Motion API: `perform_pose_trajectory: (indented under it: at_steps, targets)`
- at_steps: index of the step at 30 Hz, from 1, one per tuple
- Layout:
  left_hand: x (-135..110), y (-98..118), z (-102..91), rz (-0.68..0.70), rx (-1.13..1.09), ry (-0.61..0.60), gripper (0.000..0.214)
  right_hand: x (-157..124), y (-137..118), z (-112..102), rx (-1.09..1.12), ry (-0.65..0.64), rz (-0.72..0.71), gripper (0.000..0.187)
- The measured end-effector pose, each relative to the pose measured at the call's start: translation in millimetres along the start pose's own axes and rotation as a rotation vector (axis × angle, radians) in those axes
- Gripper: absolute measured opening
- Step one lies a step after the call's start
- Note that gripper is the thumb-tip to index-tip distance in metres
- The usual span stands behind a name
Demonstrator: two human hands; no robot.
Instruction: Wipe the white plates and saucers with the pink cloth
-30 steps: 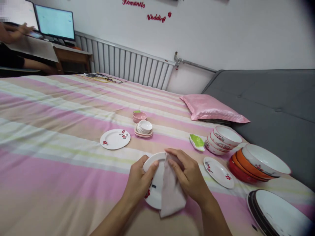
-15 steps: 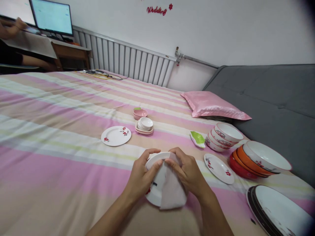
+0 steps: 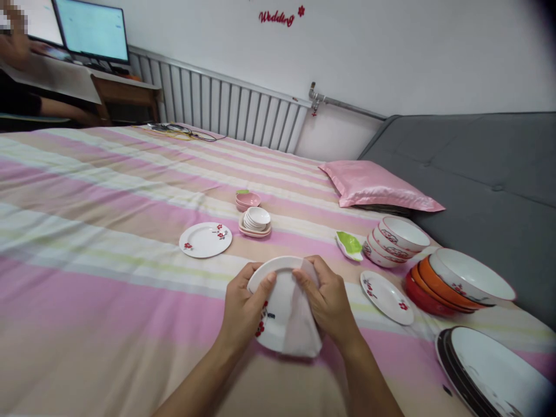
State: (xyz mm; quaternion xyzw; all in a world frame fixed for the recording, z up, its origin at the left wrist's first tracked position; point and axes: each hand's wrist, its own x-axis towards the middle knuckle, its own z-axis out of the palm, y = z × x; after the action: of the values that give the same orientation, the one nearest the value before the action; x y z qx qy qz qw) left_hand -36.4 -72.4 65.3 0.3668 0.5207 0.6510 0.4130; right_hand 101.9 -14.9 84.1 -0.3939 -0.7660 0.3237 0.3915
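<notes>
A white plate with red flowers [image 3: 275, 313] is held up and tilted between my two hands, above the striped bedspread. My left hand [image 3: 248, 298] grips its left rim, thumb on the face and fingers behind. A pale pinkish cloth [image 3: 300, 327] is draped over the plate's right part. My right hand [image 3: 328, 292] is closed on that side, pinching cloth and rim together, with its thumb on the front. Beyond my hands lie a matching flowered plate [image 3: 204, 240] and a stack of small white dishes [image 3: 257, 218]. To the right rests another flowered plate [image 3: 384, 295].
Stacked bowls [image 3: 388, 246], larger orange and white bowls [image 3: 467, 281] and dark-edged plates [image 3: 495, 365] stand at the right. A green leaf-shaped dish [image 3: 348, 246], pink bowls [image 3: 248, 201] and a pink pillow [image 3: 377, 185] lie farther off. Another person's arm [image 3: 15, 49] shows at a desk, upper left.
The plate has shifted slightly up and left and shows more of its face. My left thumb has moved left, away from the right one. The other person's arm has risen.
</notes>
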Motion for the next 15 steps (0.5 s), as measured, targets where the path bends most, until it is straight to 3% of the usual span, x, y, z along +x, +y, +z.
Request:
perform_pose_trajectory:
  at_steps: [15]
  targets:
    - [-5.6,-5.1,6.1,-0.001,-0.129,0.279,0.028,-7.0,2.8,34.5,0.133,0.298,0.166,0.028]
